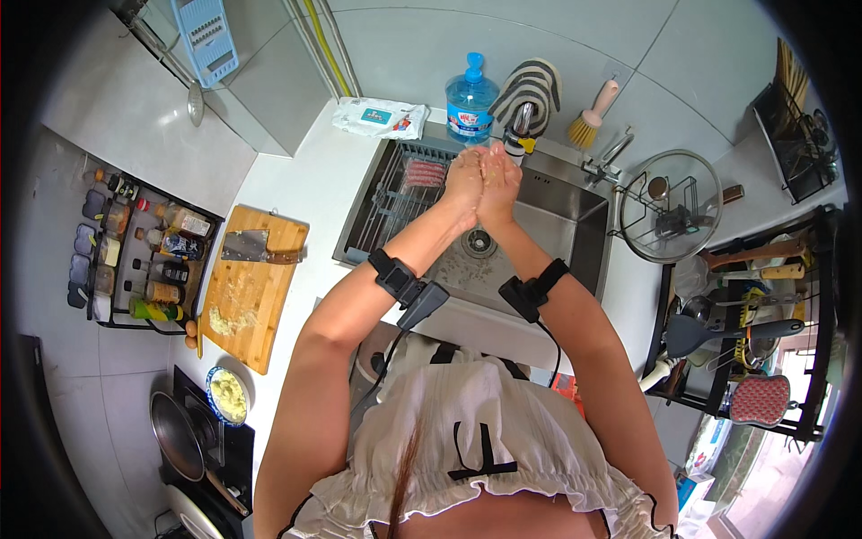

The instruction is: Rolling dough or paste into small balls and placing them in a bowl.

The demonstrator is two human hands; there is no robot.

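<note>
Over the stainless steel sink [566, 229], my left hand [465, 180] and my right hand [500, 174] are pressed together, close to the tap [522, 121]. They look wet, and I see no object between them. A blue pump bottle of liquid soap [471, 101] stands just behind my fingers. Left of my hands, a drying rack [397, 202] spans part of the sink, with a red and white striped sponge or cloth [425, 173] on it. Beneath my wrists is the sink drain [479, 242], with small bits scattered around it.
A wooden cutting board [249, 296] at left bears a cleaver [246, 246] and chopped pale food. Near it are a bowl of yellow food [227, 396] and a frying pan [176, 434]. At right are a glass lid [670, 205] and a utensil rack [741, 404].
</note>
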